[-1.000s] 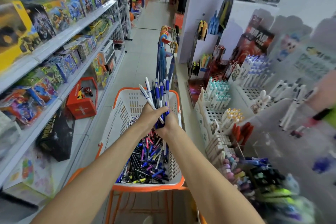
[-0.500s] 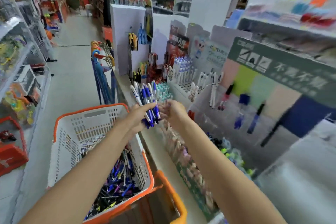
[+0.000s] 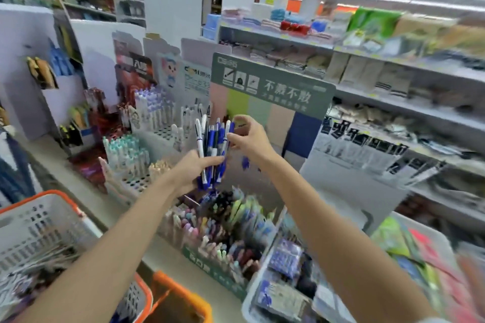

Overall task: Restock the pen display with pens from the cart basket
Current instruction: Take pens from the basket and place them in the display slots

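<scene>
Well down and to the left of the fingers sits the cart basket (image 3: 34, 220), with loose pens lying in its bottom. The left hand (image 3: 193, 172) is clenched round the lower end of a bundle of pens (image 3: 211, 149), blue and white, held upright above the worktop. Just right of it, the right hand (image 3: 250, 139) meets the bundle's top, its thumb and forefinger seeming to pinch the outermost pen (image 3: 230, 134), though blur leaves that grip uncertain. Behind and right of the fingers rises the green header board (image 3: 273, 86) of the pen display (image 3: 217, 257), whose packed rows lie directly below them. The step in hand looks like singling out one pen for the display. The next move calls for drawing it free without loosening the rest, then finding a matching open slot.
</scene>
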`<state>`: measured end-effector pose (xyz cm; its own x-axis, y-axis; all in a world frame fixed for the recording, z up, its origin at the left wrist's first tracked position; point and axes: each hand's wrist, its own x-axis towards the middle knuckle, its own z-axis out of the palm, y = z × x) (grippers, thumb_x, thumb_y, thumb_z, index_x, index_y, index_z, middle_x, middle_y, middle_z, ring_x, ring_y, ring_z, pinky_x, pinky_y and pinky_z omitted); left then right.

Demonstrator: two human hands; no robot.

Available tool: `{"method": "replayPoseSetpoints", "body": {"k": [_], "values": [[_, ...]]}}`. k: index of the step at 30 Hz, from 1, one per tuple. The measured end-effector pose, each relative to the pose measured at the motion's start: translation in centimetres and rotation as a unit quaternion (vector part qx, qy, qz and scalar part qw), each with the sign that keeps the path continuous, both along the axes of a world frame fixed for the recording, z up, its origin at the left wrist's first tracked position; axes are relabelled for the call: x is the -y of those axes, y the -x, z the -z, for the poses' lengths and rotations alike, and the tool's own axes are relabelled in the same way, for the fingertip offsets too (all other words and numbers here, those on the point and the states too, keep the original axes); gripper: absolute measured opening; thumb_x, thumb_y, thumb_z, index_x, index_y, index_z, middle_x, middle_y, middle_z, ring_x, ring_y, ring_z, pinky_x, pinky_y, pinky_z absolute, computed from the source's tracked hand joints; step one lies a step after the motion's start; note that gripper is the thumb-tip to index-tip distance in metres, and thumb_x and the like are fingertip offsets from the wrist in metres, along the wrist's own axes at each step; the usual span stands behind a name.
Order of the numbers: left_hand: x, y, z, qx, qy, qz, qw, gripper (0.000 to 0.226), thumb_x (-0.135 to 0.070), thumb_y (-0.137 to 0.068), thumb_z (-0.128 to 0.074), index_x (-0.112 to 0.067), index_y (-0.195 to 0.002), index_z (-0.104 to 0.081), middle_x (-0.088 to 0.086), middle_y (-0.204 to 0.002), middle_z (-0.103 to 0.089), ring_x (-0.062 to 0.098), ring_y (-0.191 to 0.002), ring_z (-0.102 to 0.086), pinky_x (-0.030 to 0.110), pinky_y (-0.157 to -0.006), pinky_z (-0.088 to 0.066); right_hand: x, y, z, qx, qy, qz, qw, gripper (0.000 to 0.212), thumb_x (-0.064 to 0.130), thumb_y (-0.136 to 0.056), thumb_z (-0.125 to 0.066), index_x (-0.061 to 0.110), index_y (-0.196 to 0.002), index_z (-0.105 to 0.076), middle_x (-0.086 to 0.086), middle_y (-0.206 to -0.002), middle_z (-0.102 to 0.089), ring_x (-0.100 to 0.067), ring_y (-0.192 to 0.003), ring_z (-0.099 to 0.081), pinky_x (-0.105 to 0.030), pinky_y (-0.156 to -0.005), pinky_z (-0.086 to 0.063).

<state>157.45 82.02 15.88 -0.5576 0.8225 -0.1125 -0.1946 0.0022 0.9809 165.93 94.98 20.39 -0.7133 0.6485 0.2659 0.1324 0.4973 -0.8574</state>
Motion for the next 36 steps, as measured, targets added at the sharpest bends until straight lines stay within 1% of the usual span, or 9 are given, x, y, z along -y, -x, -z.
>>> {"method": "replayPoseSetpoints", "body": {"k": [3,8,11,13,19,22,26,32,36], "values": [[-2.0,-0.4,-0.5,0.020,-0.030,0.012,0.999,0.009,-0.005,-0.094,-0.062,-0.007,-0.102,-0.064,0.008,-0.071,-0.069,0.019,-0.059,-0.066,0.033,-0.054,-0.056,-1.7,-1.4,-1.5,-0.025,-0.003,0.024,0.999,0.048,0.008,-0.088,-0.073,0.009,-0.131,-0.050,-0.005,-0.090,-0.063,-0.023,-0.085,-0.066,-0.042,-0.078,-0.060],[-4.0,0.4,-2.0,0.082,-0.084,-0.032,0.993,0.010,-0.005,-0.095,-0.060,-0.005,-0.102,-0.067,0.003,-0.066,-0.071,0.015,-0.054,-0.067,0.027,-0.050,-0.055,-2.9,-1.0,-3.4,-0.104,-0.017,0.033,0.994,0.047,0.006,-0.089,-0.070,0.009,-0.131,-0.048,-0.017,-0.102,-0.064,-0.030,-0.092,-0.067,-0.043,-0.081,-0.060],[-4.5,1.4,-2.8,0.099,-0.086,-0.081,0.988,0.012,0.000,-0.097,-0.053,0.002,-0.100,-0.065,0.001,-0.061,-0.072,0.009,-0.052,-0.068,0.023,-0.045,-0.053,-3.8,-0.4,-4.2,-0.179,-0.066,0.088,0.978,0.043,0.007,-0.092,-0.067,0.013,-0.130,-0.048,-0.002,-0.093,-0.062,-0.014,-0.083,-0.063,-0.017,-0.074,-0.054],[-4.3,2.5,-2.6,0.101,-0.085,-0.104,0.986,0.022,0.003,-0.097,-0.051,0.006,-0.117,-0.061,-0.001,-0.067,-0.073,0.007,-0.058,-0.070,0.022,-0.046,-0.053,-4.8,-0.3,-4.2,-0.193,-0.133,0.107,0.966,0.042,0.006,-0.094,-0.065,0.014,-0.132,-0.048,0.004,-0.087,-0.059,-0.011,-0.079,-0.061,-0.013,-0.070,-0.050],[-3.2,3.6,-1.0,0.131,-0.053,-0.115,0.983,0.031,0.001,-0.095,-0.058,0.008,-0.125,-0.060,0.010,-0.096,-0.071,0.014,-0.079,-0.069,0.023,-0.049,-0.054,-6.4,0.8,-1.3,-0.081,-0.256,0.069,0.961,0.050,0.002,-0.093,-0.065,0.010,-0.138,-0.046,0.000,-0.090,-0.060,-0.019,-0.078,-0.059,-0.029,-0.076,-0.052],[-3.3,3.5,-0.5,0.120,-0.028,-0.112,0.986,0.028,-0.001,-0.094,-0.060,0.008,-0.120,-0.063,0.013,-0.093,-0.072,0.013,-0.065,-0.068,0.023,-0.048,-0.053,-7.0,1.0,0.1,-0.046,-0.265,0.063,0.961,0.050,0.000,-0.092,-0.065,0.007,-0.138,-0.046,0.004,-0.084,-0.057,-0.011,-0.069,-0.051,-0.027,-0.071,-0.046],[-3.6,3.2,0.0,0.108,-0.010,-0.096,0.989,0.024,-0.003,-0.092,-0.064,0.005,-0.114,-0.064,0.011,-0.082,-0.074,0.015,-0.058,-0.065,0.025,-0.049,-0.053,-7.5,1.3,1.5,0.023,-0.248,0.066,0.966,0.047,0.006,-0.093,-0.067,0.011,-0.136,-0.047,-0.007,-0.083,-0.065,-0.025,-0.073,-0.062,-0.046,-0.069,-0.055],[-3.9,3.0,0.9,0.109,-0.003,-0.082,0.991,0.025,-0.005,-0.091,-0.067,0.008,-0.113,-0.067,0.014,-0.086,-0.075,0.018,-0.062,-0.067,0.027,-0.051,-0.055,-7.5,1.5,2.8,0.113,-0.297,0.047,0.947,0.034,0.018,-0.096,-0.062,0.018,-0.130,-0.056,-0.008,-0.098,-0.073,-0.029,-0.085,-0.068,-0.044,-0.071,-0.057],[-3.8,2.9,1.2,0.086,-0.001,-0.068,0.994,0.023,-0.005,-0.093,-0.063,0.004,-0.113,-0.069,0.020,-0.103,-0.074,0.019,-0.070,-0.069,0.027,-0.055,-0.057,-7.7,1.4,2.6,0.105,-0.297,0.060,0.947,0.048,0.009,-0.098,-0.051,0.018,-0.145,-0.050,-0.007,-0.103,-0.074,-0.028,-0.085,-0.067,-0.042,-0.070,-0.056]]}}
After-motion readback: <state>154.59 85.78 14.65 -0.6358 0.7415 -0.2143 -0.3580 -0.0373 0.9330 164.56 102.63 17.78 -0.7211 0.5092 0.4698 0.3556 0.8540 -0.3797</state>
